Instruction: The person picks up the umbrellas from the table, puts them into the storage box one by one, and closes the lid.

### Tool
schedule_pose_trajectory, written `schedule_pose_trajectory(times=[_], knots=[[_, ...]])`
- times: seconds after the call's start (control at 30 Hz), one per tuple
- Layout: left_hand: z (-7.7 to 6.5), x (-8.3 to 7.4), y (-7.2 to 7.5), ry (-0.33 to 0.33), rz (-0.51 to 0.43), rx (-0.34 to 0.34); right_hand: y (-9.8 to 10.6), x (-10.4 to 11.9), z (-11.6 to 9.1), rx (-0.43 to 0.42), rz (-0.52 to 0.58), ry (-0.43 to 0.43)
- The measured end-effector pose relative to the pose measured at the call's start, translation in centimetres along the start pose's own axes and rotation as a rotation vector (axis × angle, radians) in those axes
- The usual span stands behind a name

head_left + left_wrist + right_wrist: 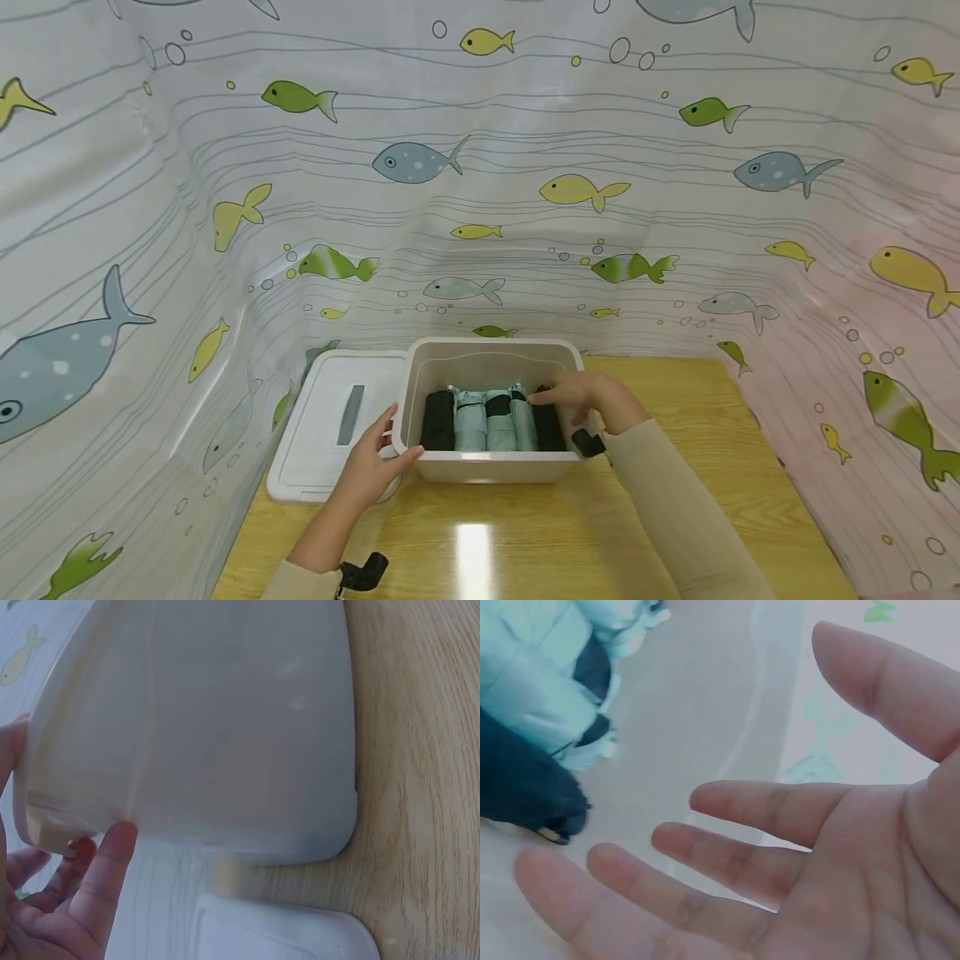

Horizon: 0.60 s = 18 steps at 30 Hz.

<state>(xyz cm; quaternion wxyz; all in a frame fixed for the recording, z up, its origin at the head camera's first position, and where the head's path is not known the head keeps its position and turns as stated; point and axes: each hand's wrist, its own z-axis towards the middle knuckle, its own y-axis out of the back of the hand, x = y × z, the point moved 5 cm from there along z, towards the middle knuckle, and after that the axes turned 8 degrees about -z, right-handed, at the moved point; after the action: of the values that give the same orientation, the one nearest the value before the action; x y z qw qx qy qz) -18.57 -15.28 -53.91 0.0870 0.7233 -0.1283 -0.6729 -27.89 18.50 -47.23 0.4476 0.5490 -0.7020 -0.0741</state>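
A white plastic storage box stands uncovered on the table. Inside, rolled fabric bundles lie side by side: a black roll at the left, several pale teal rolls with black parts in the middle, and another black roll at the right. My left hand holds the box's left front corner, thumb on the rim; the left wrist view has its fingers against the outer wall. Over the box's right end is my right hand. Its fingers are spread and hold nothing, apart from the dark roll in the right wrist view.
A white lid with a grey handle strip lies left of the box, partly behind my left hand. The wooden table extends to the right and front. A fish-patterned curtain encloses the back and sides.
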Motion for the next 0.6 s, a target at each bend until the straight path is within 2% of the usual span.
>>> schedule_pose_trajectory(times=[0.13, 0.27, 0.6], knots=[[-0.1, 0.0, 0.0, 0.001, 0.009, -0.005, 0.1, 0.4, -1.7, -0.096, -0.072, 0.139], [0.0, 0.1, 0.0, -0.002, 0.006, -0.007, 0.0, 0.1, -3.3, -0.271, -0.175, 0.246], [0.0, -0.1, -0.1, -0.029, -0.041, 0.003, -2.5, -3.4, -5.6, -0.780, -0.089, 0.260]])
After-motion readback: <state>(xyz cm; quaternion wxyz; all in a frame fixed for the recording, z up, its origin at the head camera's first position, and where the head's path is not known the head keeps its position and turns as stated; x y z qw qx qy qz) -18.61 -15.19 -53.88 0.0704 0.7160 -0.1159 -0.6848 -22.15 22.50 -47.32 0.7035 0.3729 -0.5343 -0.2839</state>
